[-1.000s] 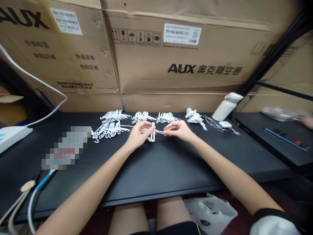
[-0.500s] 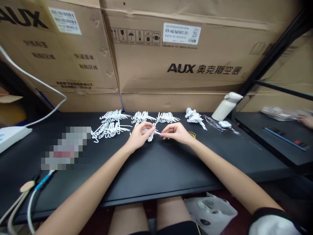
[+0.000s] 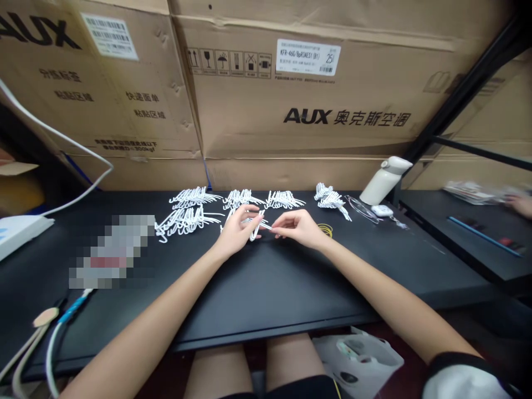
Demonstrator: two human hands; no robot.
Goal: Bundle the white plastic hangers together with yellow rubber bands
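Observation:
A narrow white loop of cord or cable (image 3: 256, 226) stands upright in my left hand (image 3: 238, 230), its thumb and fingers closed round it. From the loop a thin white end runs to the right, where my right hand (image 3: 297, 227) pinches it between thumb and fingertips. Beyond my hands lie several bundles of similar white bent strands, among them a left front bundle (image 3: 187, 220) and a middle back bundle (image 3: 285, 199). Part of another bundle is hidden behind my left hand. A coil of thin yellow wire (image 3: 326, 229) rests just behind my right wrist.
At the right stand a white bottle (image 3: 385, 182), glasses (image 3: 362, 209) and a small white case (image 3: 382, 211). A blurred-out object (image 3: 112, 252) with a cable lies left. Large cardboard boxes (image 3: 249, 127) wall the back. Another person's hand (image 3: 521, 204) shows at far right.
The white loop has tilted slightly in my left hand, and my right hand has shifted a little to the left. Everything else on the table stays put.

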